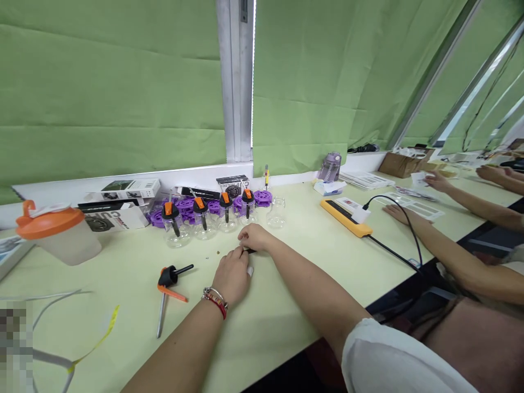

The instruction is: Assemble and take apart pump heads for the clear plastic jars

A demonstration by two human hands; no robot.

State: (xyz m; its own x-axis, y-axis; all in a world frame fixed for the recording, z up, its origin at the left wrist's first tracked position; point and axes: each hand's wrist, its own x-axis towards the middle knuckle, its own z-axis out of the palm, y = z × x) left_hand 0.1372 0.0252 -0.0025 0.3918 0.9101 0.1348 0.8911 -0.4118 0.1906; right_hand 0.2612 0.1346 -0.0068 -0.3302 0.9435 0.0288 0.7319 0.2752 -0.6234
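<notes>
My left hand (231, 275), with bracelets at its wrist, rests low over the table, fingers curled by a thin dark piece (249, 251) that is mostly hidden. Against its fingertips my right hand (257, 238) is closed in a pinch; whatever it holds is too small to name. A white patch shows at the left thumb. To the left lies a black lid with an orange lever and a metal tube (167, 278). Beyond my hands stand several clear jars (204, 229) with black and orange lids, and a lidless clear jar (276, 214). Tiny bits (218, 252) lie near my fingers.
Purple wheel-like parts (262, 198) and printed boxes (117, 215) line the back. An orange-lidded shaker (65, 234) and pale cables (53, 357) are left. A yellow power strip (347, 218) with a black cable sits right, near another person's arm (446, 256).
</notes>
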